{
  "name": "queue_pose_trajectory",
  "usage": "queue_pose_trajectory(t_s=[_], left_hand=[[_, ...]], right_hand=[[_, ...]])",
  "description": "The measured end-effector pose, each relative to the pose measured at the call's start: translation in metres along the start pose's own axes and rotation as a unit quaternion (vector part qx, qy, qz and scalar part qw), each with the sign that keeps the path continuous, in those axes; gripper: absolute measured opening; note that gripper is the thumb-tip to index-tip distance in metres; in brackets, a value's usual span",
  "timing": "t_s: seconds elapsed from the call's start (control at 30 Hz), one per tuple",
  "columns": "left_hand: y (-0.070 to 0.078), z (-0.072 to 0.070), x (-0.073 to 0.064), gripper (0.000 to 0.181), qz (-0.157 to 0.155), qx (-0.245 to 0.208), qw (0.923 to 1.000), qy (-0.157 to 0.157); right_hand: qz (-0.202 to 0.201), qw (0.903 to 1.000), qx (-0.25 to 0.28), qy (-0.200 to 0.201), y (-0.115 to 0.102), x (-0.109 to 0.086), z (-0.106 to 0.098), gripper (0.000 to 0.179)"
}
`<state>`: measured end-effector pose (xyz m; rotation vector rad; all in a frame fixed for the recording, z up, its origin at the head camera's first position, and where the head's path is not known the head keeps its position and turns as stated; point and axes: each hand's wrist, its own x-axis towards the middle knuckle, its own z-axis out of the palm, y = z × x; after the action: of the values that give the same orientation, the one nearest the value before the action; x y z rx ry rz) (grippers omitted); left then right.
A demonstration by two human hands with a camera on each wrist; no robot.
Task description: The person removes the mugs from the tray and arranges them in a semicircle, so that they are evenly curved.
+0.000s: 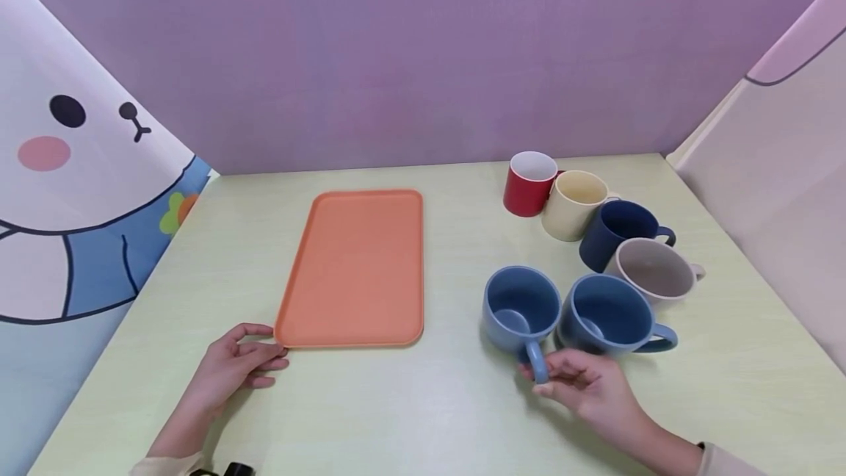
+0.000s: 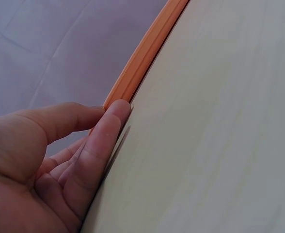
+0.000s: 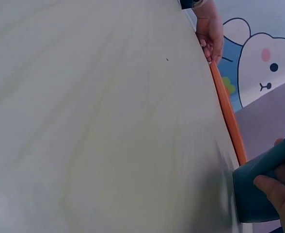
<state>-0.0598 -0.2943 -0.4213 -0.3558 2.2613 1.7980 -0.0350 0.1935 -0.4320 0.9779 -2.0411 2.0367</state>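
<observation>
A blue mug [image 1: 521, 314] has its handle toward me, and my right hand [image 1: 588, 391] pinches that handle between thumb and fingers. In the right wrist view the mug [image 3: 254, 194] appears at the lower right, close to the tabletop; whether its base touches cannot be told. Right beside it stands a second blue mug [image 1: 611, 318], its handle pointing right. On the left lies an orange rectangular tray [image 1: 357, 270] with nothing on it. My left hand [image 1: 234, 366] pinches the tray's near left corner, and the left wrist view shows thumb and fingertips at the rim [image 2: 137, 58].
Behind the blue mugs, a row curves back: a pinkish-grey mug [image 1: 654, 270], a navy mug [image 1: 621, 230], a cream mug [image 1: 573, 204] and a red mug [image 1: 529, 186] with a white inside. A purple backdrop [image 1: 423, 57] rises behind the pale table [image 1: 396, 410]; printed cloth hangs at both sides.
</observation>
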Motion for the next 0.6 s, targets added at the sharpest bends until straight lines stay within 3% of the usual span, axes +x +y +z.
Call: queue_pose_trajectory(t_s=[0.13,0.6], left_hand=[[-0.0005,-0.0003,0.0001,0.039,0.002,-0.004,1.0,0.0],[-0.0009,-0.0006,0.0003,0.041,0.004,-0.002,1.0,-0.001]], right_hand=[[0.012,0.9994,0.029,-0.015,-0.0013,0.0001,-0.0035,0.033],[0.065,0.9961,0.052,-0.029,-0.0091,-0.0059,-0.0098,0.032]])
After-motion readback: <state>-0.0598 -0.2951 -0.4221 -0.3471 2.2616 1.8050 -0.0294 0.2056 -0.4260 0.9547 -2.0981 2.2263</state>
